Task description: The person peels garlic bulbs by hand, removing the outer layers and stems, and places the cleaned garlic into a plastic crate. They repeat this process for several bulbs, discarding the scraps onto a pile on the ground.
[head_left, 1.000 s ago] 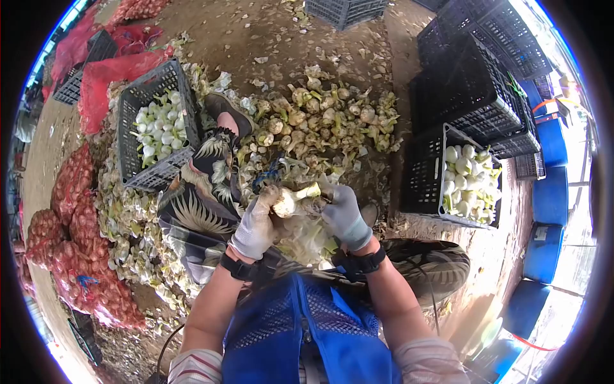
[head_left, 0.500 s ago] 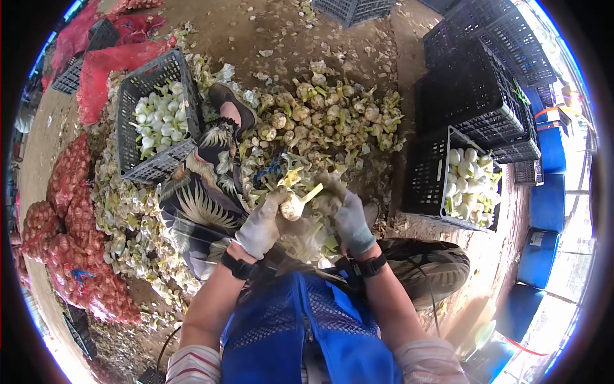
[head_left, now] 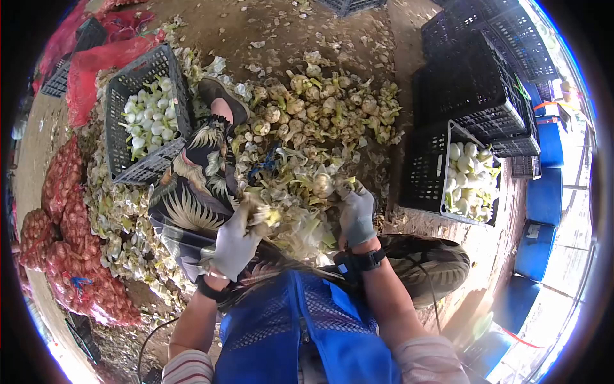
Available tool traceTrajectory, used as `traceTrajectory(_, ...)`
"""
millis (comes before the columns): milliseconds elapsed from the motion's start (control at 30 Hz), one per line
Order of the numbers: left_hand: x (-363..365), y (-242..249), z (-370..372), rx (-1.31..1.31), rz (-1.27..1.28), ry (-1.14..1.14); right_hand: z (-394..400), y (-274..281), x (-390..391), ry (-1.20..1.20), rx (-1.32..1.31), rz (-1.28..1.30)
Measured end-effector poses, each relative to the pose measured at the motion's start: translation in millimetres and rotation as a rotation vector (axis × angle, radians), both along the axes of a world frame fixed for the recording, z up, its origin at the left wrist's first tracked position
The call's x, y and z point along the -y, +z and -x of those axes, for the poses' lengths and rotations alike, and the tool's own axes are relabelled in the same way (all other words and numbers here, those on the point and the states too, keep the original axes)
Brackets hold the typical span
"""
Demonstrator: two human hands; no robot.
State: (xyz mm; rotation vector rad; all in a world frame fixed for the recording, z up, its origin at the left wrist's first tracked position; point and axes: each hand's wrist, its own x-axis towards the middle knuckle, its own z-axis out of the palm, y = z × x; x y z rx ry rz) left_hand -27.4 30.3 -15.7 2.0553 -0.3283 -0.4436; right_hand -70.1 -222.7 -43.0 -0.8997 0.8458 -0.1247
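My left hand (head_left: 235, 246), in a pale glove, is closed around a blurred whitish onion (head_left: 267, 216) with yellow-green parts, near my left thigh. My gloved right hand (head_left: 357, 214) has curled fingers over the heap in front of me; what they grip is too blurred to make out. A round, pale onion bulb (head_left: 323, 185) shows just left of the right fingertips. Below and between both hands lie loose onion skins (head_left: 300, 224). Farther forward is a pile of unpeeled onions (head_left: 326, 105) with sprouts and roots.
A black crate (head_left: 137, 169) of clean white onions stands left of my foot, another crate (head_left: 425, 173) of them on the right. Stacked black crates (head_left: 470, 83) rise behind it. Red mesh sacks (head_left: 80, 256) of bulbs lie at left. Blue containers (head_left: 536, 249) line the right edge.
My left hand has moved left and back towards my thigh with the onion. My right hand has stayed near its place, slightly lower, and the view has shifted a little.
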Motion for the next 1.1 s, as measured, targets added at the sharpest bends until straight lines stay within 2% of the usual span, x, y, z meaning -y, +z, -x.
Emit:
traceTrajectory(33,-1,-8,-2,0.033,-0.128,-0.002,-1,-2,-7,0.008,-0.001,-0.003)
traceTrajectory(67,3,-16,-6,0.034,-0.13,0.006,-3,-4,-15,0.107,0.079,0.238)
traceTrajectory(100,12,-23,-10,0.051,0.006,0.024,-6,-6,-22,0.203,0.159,0.48)
traceTrajectory(133,20,-26,-13,0.063,0.143,0.041,-6,3,-27,0.306,0.164,0.589)
traceTrajectory(167,30,-24,-16,0.059,0.143,0.048,-7,11,-33,0.315,0.161,0.588)
traceTrajectory(233,47,-17,-25,-0.38,0.289,0.074,-10,22,-46,0.523,0.363,1.147)
traceTrajectory(267,49,-23,-26,-0.366,0.264,0.064,-9,21,-50,0.571,0.37,1.263)
traceTrajectory(300,48,-24,-26,-0.369,0.268,0.069,-10,22,-50,0.579,0.371,1.264)
traceTrajectory(367,43,-25,-26,-0.699,0.45,0.154,-12,24,-47,0.679,0.38,1.347)
traceTrajectory(400,38,-25,-26,-0.701,0.45,0.161,-11,22,-46,0.615,0.377,1.21)
traceTrajectory(500,25,-23,-23,-0.764,0.569,0.26,-11,28,-38,0.603,0.299,1.112)
traceTrajectory(567,21,-21,-21,-0.231,0.401,0.117,-13,32,-36,0.598,0.31,1.072)
traceTrajectory(667,22,-13,-25,-0.133,0.313,0.017,-16,35,-42,0.667,0.391,1.086)
traceTrajectory(700,22,-11,-28,-0.081,0.268,-0.033,-17,35,-49,0.702,0.446,1.226)
traceTrajectory(733,22,-11,-30,-0.233,0.291,-0.036,-18,37,-52,0.734,0.501,1.368)
traceTrajectory(767,22,-15,-29,-0.23,0.293,-0.033,-18,38,-53,0.736,0.504,1.371)
traceTrajectory(833,23,-22,-28,-0.438,0.454,0.027,-16,42,-52,0.824,0.438,1.38)
traceTrajectory(900,14,-20,-26,-0.471,0.495,0.049,-15,43,-48,0.81,0.438,1.297)
traceTrajectory(967,6,-16,-24,-0.507,0.535,0.071,-16,50,-44,0.689,0.408,1.162)
traceTrajectory(1033,1,-10,-23,-0.134,0.412,-0.088,-16,49,-39,0.701,0.418,1.095)
traceTrajectory(1067,2,-3,-24,0.011,0.411,-0.086,-17,49,-39,0.723,0.382,0.952)
traceTrajectory(1100,-1,2,-27,0.012,0.409,-0.082,-18,48,-38,0.742,0.347,0.809)
